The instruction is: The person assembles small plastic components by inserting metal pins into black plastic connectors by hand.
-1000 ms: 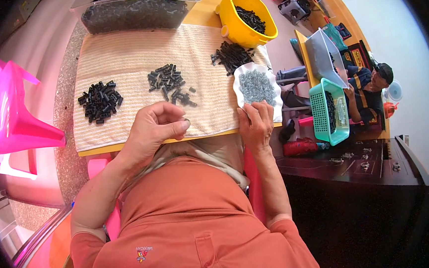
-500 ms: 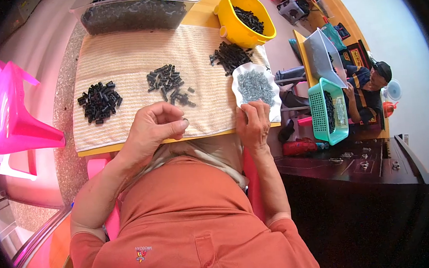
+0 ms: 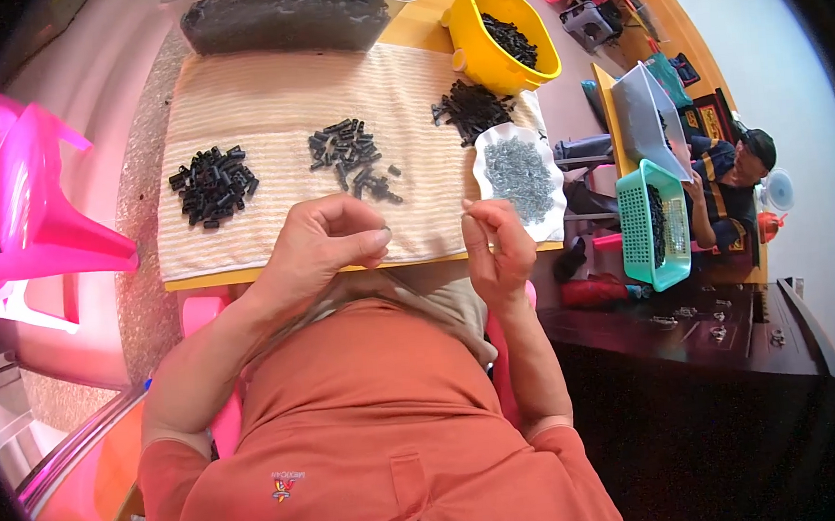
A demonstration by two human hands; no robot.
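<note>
My left hand [image 3: 315,248] hovers above the near edge of a striped cream towel [image 3: 270,96], thumb and fingertips pinched; whatever they hold cannot be made out. To its right my right hand [image 3: 501,255] is also pinched, its fingertips apart from the left ones and too small in view to show what is between them. Beyond the right hand is a white wavy-rimmed dish [image 3: 558,197] full of small clear or silvery pieces. Short black tubular parts lie in a left pile [image 3: 214,186] and a looser middle pile [image 3: 344,147]. Thin black pieces [image 3: 472,111] are heaped behind the dish.
A clear bin [image 3: 294,22] of black parts and a yellow tub [image 3: 464,30] stand at the back. On the left is a pink plastic stool [image 3: 57,228]. Off to the right, a person [image 3: 726,176] sits by a green basket [image 3: 636,231] and a translucent bin [image 3: 635,115].
My right hand has lifted away from the white dish, toward my left hand, with its fingers pinched. The left hand keeps its pinch. The whole view has shifted slightly.
</note>
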